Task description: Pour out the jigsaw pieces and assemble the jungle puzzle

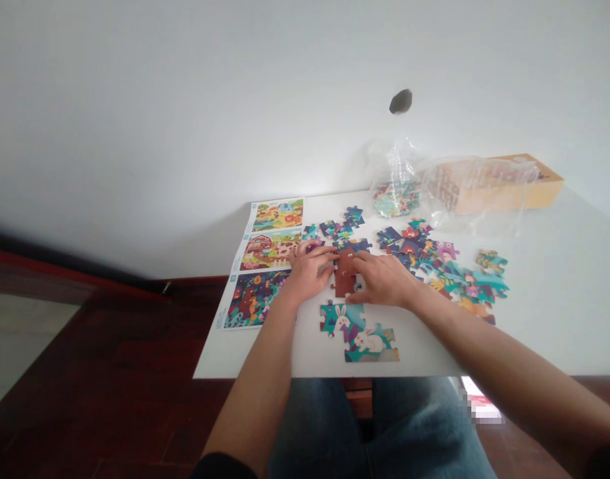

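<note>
Two bare forearms reach from the bottom of the view onto a white table [544,332], and a seated person's blue jeans [384,426] show below its edge. The left hand [309,269] and the right hand [382,279] lie open and low, neither clenched, with their fingers meeting over a small cluster of brown jigsaw pieces [345,273]. The fingertips touch that cluster from both sides, but whether either hand is actually pinching a piece, I cannot tell.

Just below the hands sits a joined section of puzzle [357,332] showing two white rabbits on teal and purple. Dozens of loose jigsaw pieces [434,263] lie in two groups: a smaller one above the hands and a larger, overlapping spread to the right. They are too jumbled to count exactly.

To the left of the hands lies one paper picture sheet [267,263] with three stacked scenes – animals in a yellow field, a red barn, and a dark blue forest. The left hand slightly overlaps its edge.

At the far end of the table are two containers: a clear plastic bag [397,193], with a round, colorful stack of puzzle pieces visible through it, and a long yellow cardboard box [504,186], partly behind more crumpled plastic. Behind the table rises a white wall [185,113], and dark wood flooring [110,379] spreads below on the left.
</note>
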{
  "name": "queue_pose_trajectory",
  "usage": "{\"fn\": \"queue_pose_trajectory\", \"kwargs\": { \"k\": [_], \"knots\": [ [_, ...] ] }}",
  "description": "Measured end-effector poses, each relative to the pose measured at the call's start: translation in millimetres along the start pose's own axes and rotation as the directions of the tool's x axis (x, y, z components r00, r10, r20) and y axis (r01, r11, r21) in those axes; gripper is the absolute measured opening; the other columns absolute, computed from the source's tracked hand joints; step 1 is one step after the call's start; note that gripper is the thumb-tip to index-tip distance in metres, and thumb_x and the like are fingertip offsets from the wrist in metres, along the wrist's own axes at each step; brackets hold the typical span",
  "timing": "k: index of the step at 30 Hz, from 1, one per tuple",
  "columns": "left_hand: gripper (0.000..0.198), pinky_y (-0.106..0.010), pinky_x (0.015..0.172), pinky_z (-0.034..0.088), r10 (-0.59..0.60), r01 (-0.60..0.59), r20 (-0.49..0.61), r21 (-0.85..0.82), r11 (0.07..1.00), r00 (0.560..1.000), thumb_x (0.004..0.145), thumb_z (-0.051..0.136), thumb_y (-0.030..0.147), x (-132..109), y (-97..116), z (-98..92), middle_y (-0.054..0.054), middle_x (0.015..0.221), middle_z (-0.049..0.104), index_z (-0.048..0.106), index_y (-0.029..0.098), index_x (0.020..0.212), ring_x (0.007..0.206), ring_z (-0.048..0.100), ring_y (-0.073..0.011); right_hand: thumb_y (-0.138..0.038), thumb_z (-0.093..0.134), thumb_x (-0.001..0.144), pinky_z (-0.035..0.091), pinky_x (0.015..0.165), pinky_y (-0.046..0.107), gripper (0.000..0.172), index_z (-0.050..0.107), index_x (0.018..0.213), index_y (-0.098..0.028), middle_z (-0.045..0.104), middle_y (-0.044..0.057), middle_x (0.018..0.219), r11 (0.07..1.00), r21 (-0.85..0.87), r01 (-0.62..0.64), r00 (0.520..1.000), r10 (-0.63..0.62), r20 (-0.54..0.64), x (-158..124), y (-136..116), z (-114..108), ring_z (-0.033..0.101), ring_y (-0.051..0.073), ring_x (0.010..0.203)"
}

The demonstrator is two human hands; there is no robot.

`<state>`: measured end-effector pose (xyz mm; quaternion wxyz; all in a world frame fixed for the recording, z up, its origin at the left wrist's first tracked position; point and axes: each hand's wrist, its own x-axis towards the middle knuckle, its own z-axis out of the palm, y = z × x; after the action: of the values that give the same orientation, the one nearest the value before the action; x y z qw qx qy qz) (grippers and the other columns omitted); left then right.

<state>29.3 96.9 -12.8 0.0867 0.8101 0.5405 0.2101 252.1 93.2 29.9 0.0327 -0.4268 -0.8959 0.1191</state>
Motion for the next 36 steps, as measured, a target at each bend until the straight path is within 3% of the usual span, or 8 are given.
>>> {"fn": "queue_pose_trajectory", "kwargs": {
  "k": [7, 12, 17, 19, 22, 26, 36],
  "knots": [
    [0.028, -0.055, 0.114, 0.025, 0.009, -0.009, 0.003, -0.003, 1.000, 1.000, 0.090, 0.060, 0.031, 0, 1, -1.3, 0.003, 0.133, 0.067, 0.073, 0.033, 0.114, 0.134, 0.041, -0.0305, -0.053, 0.077, 0.075, 0.041, 0.068, 0.027, 0.040, 0.062, 0.093, -0.021, 0.069, 0.006, 0.104, 0.993, 0.119, -0.026, 0.999, 0.030, -0.030, 4, 9, 7, 0.066, 0.022, 0.091],
    [0.030, -0.055, 0.114, 0.024, 0.014, -0.014, 0.006, -0.003, 1.000, 1.000, 0.089, 0.062, 0.036, -1, 3, -1.9, 0.002, 0.133, 0.066, 0.073, 0.033, 0.116, 0.135, 0.041, -0.0316, -0.038, 0.072, 0.081, 0.038, 0.062, 0.025, 0.020, 0.063, 0.085, -0.021, 0.070, 0.000, 0.081, 0.927, 0.366, -0.086, 0.989, 0.123, -0.080, 5, 22, 1, 0.062, 0.015, 0.072],
    [0.031, -0.055, 0.113, 0.025, 0.018, -0.018, 0.016, 0.002, 1.000, 1.000, 0.087, 0.065, 0.037, -1, 3, -1.6, 0.003, 0.135, 0.065, 0.072, 0.033, 0.117, 0.136, 0.040, -0.0320, -0.035, 0.065, 0.083, 0.045, 0.064, 0.026, 0.019, 0.066, 0.091, -0.017, 0.072, 0.004, 0.081, 0.768, 0.628, -0.128, 0.870, 0.391, -0.300, 5, 54, -12, 0.063, 0.015, 0.069],
    [0.031, -0.055, 0.114, 0.025, 0.017, -0.017, 0.016, -0.001, 1.000, 1.000, 0.087, 0.065, 0.037, -1, 3, -1.8, 0.003, 0.135, 0.065, 0.072, 0.033, 0.117, 0.136, 0.039, -0.0320, -0.034, 0.065, 0.082, 0.046, 0.063, 0.027, 0.019, 0.066, 0.088, -0.016, 0.073, 0.005, 0.078, 0.728, 0.669, -0.147, 0.873, 0.414, -0.259, 5, 65, -14, 0.064, 0.016, 0.068],
    [0.031, -0.056, 0.114, 0.025, 0.013, -0.012, 0.019, -0.006, 1.000, 1.000, 0.087, 0.065, 0.037, -1, 4, -2.4, 0.002, 0.134, 0.065, 0.073, 0.034, 0.117, 0.137, 0.039, -0.0321, -0.030, 0.067, 0.078, 0.047, 0.060, 0.025, 0.015, 0.069, 0.081, -0.016, 0.073, 0.005, 0.073, 0.707, 0.679, -0.198, 0.946, 0.318, -0.055, 5, 70, -12, 0.066, 0.017, 0.066],
    [0.031, -0.056, 0.113, 0.026, 0.009, -0.009, 0.030, -0.001, 1.000, 0.999, 0.086, 0.065, 0.036, 0, 5, -2.9, 0.001, 0.135, 0.065, 0.073, 0.033, 0.117, 0.135, 0.040, -0.0326, -0.025, 0.070, 0.076, 0.047, 0.057, 0.023, 0.008, 0.071, 0.076, -0.017, 0.074, 0.002, 0.072, 0.793, 0.551, -0.259, 0.966, 0.196, 0.171, 5, 59, -7, 0.067, 0.016, 0.065],
    [0.030, -0.057, 0.113, 0.027, 0.025, -0.025, 0.022, -0.010, 1.000, 0.999, 0.086, 0.065, 0.034, -1, 6, -2.9, 0.001, 0.135, 0.065, 0.074, 0.031, 0.115, 0.135, 0.040, -0.0327, -0.031, 0.074, 0.077, 0.041, 0.058, 0.024, 0.011, 0.072, 0.075, -0.020, 0.073, 0.001, 0.074, 0.909, 0.304, -0.285, 0.958, 0.255, 0.135, 7, 47, -6, 0.066, 0.016, 0.068]
  ]
}}
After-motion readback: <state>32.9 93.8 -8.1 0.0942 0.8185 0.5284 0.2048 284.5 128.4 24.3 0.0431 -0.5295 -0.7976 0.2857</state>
